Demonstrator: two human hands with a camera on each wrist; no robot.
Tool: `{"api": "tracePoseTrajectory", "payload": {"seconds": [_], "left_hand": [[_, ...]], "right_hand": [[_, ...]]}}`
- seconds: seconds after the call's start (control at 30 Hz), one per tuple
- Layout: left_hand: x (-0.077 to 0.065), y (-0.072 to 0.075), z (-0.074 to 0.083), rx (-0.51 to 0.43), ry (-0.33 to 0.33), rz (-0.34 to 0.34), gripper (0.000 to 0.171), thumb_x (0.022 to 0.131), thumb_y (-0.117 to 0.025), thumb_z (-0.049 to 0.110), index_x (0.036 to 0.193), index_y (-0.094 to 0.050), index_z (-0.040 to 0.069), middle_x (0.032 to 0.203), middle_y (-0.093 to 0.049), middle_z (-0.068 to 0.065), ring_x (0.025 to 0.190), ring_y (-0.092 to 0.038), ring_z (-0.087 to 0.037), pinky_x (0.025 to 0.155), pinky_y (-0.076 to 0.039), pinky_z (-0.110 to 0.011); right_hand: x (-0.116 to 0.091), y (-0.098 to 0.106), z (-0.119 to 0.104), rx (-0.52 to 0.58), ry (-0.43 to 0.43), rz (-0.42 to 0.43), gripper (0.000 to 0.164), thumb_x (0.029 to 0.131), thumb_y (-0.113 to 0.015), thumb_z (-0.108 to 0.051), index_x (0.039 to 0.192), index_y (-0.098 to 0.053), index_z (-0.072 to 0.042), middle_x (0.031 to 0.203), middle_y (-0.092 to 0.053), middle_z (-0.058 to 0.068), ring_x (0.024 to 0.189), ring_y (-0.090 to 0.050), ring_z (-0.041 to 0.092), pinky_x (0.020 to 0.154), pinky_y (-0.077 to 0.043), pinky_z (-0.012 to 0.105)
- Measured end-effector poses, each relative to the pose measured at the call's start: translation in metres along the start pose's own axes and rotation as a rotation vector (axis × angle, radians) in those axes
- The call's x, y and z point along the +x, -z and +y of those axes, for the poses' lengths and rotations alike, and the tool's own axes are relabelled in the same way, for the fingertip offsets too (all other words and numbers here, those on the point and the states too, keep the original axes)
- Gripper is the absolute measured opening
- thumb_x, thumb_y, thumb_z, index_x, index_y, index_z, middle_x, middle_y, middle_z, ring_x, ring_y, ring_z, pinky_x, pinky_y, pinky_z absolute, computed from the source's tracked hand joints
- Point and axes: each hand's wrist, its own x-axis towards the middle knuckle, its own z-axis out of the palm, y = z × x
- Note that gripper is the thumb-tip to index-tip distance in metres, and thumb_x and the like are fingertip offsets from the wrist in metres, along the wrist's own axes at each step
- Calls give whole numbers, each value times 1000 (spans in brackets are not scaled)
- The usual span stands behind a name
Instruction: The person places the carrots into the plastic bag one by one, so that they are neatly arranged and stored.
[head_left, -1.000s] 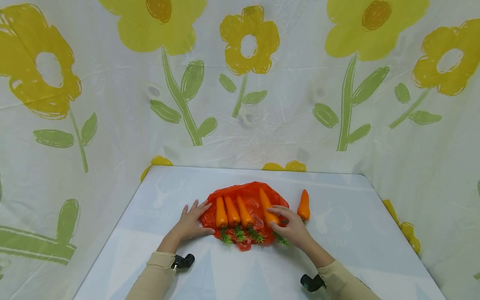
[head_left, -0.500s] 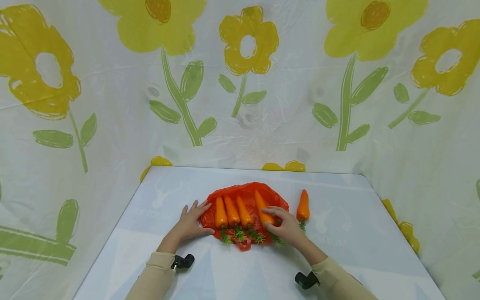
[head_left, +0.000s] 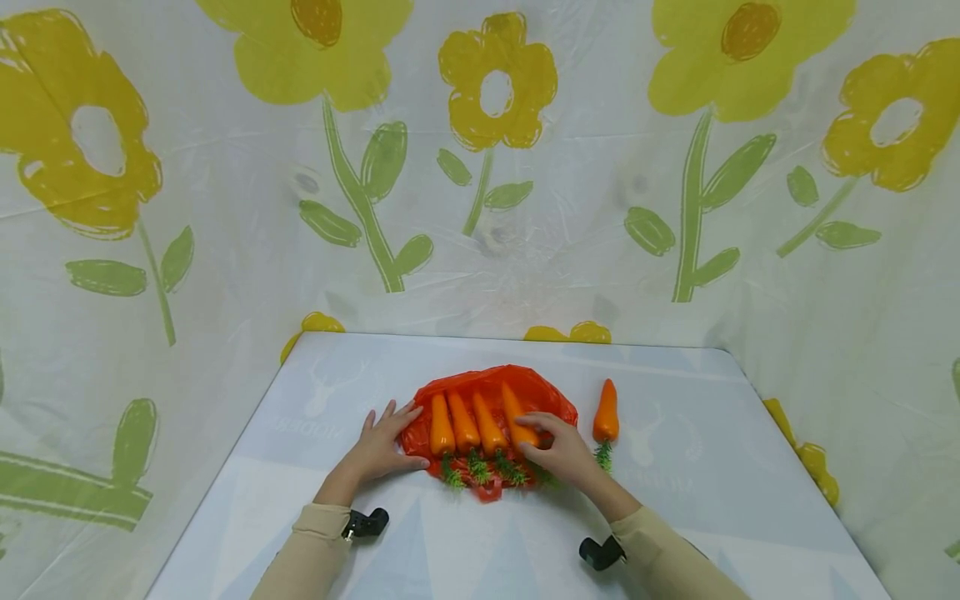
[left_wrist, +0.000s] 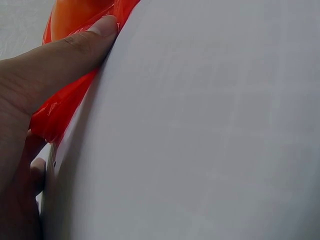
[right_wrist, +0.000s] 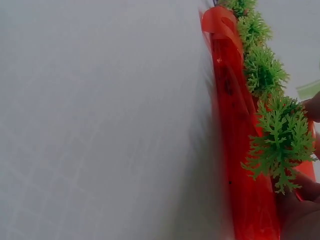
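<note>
A red plastic bag (head_left: 542, 385) lies flat on the table, with three orange carrots (head_left: 463, 423) with green tops side by side on it. My right hand (head_left: 564, 454) pinches a fourth-in-line carrot (head_left: 513, 410) between thumb and fingers, just right of that row. Its leafy top (right_wrist: 282, 140) shows in the right wrist view beside the red plastic. At the bag's left edge my left hand (head_left: 381, 446) rests with fingers spread. In the left wrist view its thumb (left_wrist: 70, 55) lies against the red bag (left_wrist: 62, 107).
Another carrot (head_left: 607, 412) lies on the table to the right of the bag, behind my right forearm. The pale table (head_left: 697, 500) ends at a back edge before a flower-printed curtain (head_left: 585, 242). Black wrist cameras (head_left: 600, 553) hang at both sleeves.
My right hand has slid left across the bag with the carrot it pinches, bringing it close to the row of three. The left hand has stayed in place.
</note>
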Motion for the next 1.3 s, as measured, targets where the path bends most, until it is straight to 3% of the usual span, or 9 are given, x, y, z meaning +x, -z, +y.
{"api": "tracePoseTrajectory", "payload": {"seconds": [0.73, 1.3], "left_hand": [[-2, 3, 2, -10, -1, -9, 98, 77, -85, 51, 156, -42, 11, 164, -33, -11, 154, -11, -44, 119, 5, -67], [-3, 4, 4, -6, -13, 1, 97, 77, -85, 49, 156, -42, 11, 163, -34, -14, 153, -12, -46, 119, 4, -68]], "right_hand": [[12, -9, -4, -10, -30, -78, 36, 92, -76, -31, 128, -71, -27, 137, -62, 2, 117, -57, 25, 99, -53, 48], [14, -9, 0, -27, -41, -135, 38, 94, -74, -33, 131, -69, -27, 141, -59, 3, 125, -54, 28, 105, -48, 54]]}}
